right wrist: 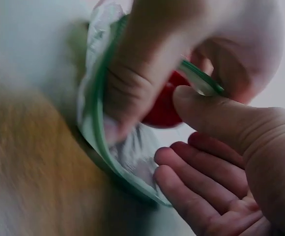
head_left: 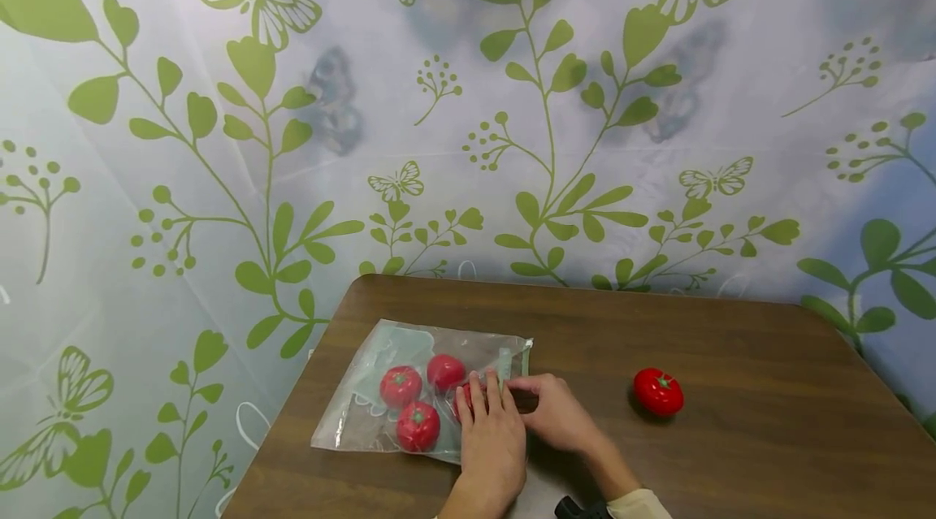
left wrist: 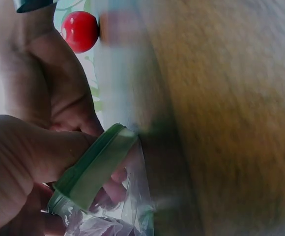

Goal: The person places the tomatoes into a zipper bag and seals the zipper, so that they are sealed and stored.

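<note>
A clear bag (head_left: 347,421) lies on the table with several red tomatoes (head_left: 419,426) inside. My left hand (head_left: 493,442) is spread over its right end, fingers across one partly hidden tomato. In the left wrist view, my left thumb (left wrist: 49,152) grips the green-edged mouth (left wrist: 93,169). My right hand (head_left: 563,415) is at that mouth; in the right wrist view its thumb touches a red tomato (right wrist: 162,113) in the opening, while its other fingers (right wrist: 201,177) extend below, loosely bent.
Another red tomato (head_left: 658,392) sits by itself on the brown wooden table (head_left: 768,389), right of my hands. Behind the table hangs a pale cloth (head_left: 439,129) with green leaves and butterflies.
</note>
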Motion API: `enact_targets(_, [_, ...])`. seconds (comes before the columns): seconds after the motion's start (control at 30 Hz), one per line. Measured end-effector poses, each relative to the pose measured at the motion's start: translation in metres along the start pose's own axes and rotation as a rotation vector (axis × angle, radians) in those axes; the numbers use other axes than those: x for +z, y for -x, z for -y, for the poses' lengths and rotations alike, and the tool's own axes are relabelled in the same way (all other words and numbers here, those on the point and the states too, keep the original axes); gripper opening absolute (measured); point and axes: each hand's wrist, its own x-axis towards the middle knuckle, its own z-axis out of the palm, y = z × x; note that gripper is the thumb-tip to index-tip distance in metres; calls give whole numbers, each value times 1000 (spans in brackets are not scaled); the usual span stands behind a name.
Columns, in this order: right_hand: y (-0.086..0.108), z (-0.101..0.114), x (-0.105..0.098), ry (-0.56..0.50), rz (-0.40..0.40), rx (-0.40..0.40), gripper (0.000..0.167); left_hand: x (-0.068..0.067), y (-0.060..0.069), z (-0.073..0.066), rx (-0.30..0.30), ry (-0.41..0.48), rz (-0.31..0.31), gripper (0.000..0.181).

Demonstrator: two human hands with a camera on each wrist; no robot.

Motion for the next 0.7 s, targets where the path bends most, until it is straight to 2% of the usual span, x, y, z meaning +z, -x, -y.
enact_targets(0.17, [10,1,-18,-64,75,13,43,-1,-2,0,4,-16,40,90])
enact_targets(0.27, [15,1,-29,-58,89,18,47,-1,-3,0,1,-23,41,89])
enact_targets(0.7, [50,-6,-75,1,58,97,52,-3,-2,-1,-2,-32,39,86])
